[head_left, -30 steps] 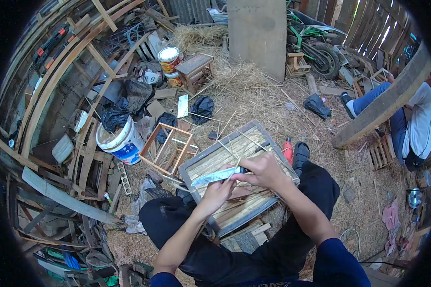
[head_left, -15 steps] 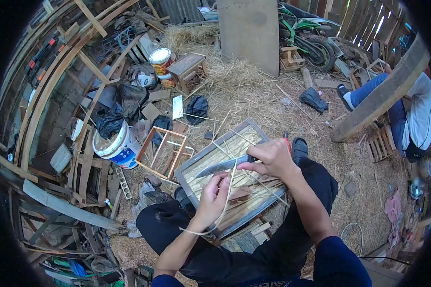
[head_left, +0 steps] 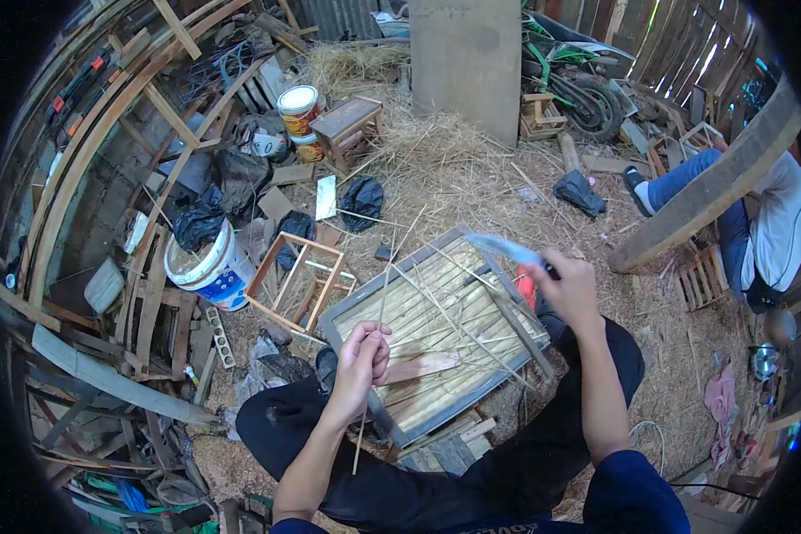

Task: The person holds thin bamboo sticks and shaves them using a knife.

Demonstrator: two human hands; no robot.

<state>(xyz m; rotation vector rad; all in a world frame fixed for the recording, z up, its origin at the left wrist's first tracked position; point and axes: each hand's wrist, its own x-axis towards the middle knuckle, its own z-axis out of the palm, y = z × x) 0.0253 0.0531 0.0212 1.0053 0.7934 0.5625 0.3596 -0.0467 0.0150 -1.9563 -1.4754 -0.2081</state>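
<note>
- Grey edges go around the wooden board (head_left: 360, 296), which sits between the person's bent legs (head_left: 285, 423).
- The left hand (head_left: 365, 356) is closed, with its fingers curled around a thin stick (head_left: 359, 445). The stick pokes out above and below the hand.
- The right hand (head_left: 568, 283) is closed around the dark handle of a knife (head_left: 500, 246). The blade is up near the board's far corner and points away from the hand.
- More thin sticks (head_left: 455, 319) lie criss-cross on the board.
- A flat bit of wood (head_left: 425, 366) is on the board, just beside the left hand.
- A small wooden frame (head_left: 284, 292) is near the board, by a white bucket (head_left: 226, 283).
</note>
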